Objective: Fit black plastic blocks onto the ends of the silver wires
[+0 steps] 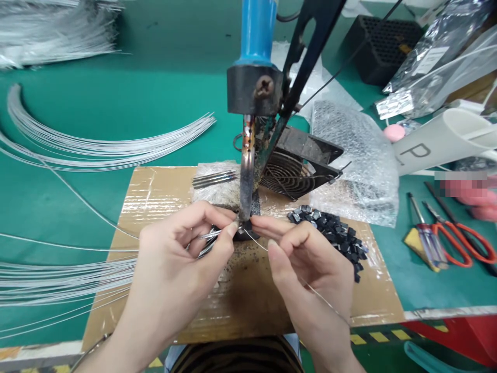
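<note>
My left hand (182, 259) is pinched on a bundle of thin silver wires (62, 274) whose ends reach under the tip of a soldering iron (247, 171). The iron hangs upright in a black holder below a blue handle (258, 31). My right hand (306, 264) pinches a thin strand of solder wire (318, 295) and feeds its end to the iron tip, where a small dark part (243, 232) sits. Both hands meet at that tip over a taped cardboard mat (248, 290).
A pile of small dark parts (334, 233) lies right of the hands. Behind stand a black fan (295, 166) and bubble wrap (357, 155). Orange-handled scissors (462, 238) and a screwdriver (425, 238) lie at right. More wire bundles (97, 145) curve at left.
</note>
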Tool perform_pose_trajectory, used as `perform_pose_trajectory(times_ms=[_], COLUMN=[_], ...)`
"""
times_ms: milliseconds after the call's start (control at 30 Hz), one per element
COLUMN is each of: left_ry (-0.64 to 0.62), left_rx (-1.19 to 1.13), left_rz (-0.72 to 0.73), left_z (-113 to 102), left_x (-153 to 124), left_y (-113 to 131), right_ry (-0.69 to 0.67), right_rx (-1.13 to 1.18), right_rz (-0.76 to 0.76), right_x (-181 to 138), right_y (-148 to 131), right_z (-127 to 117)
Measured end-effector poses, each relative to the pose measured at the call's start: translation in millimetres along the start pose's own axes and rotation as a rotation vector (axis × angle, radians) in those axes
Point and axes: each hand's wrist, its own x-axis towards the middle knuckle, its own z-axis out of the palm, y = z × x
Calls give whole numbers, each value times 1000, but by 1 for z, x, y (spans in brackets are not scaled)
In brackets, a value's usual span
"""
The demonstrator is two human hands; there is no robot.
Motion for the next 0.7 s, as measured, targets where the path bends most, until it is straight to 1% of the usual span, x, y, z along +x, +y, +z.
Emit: perform_pose_trajectory(times_ms=[233,700], left_ry=[4,-18], left_rx=[1,-1], left_rz=[2,2], left_z=[-1,0], left_x=[0,2], left_y=[-1,0], right_ry=[0,6], right_rx=[14,-47], right_rz=[2,0], right_x=[1,-1], right_y=[0,0], right_z=[2,0])
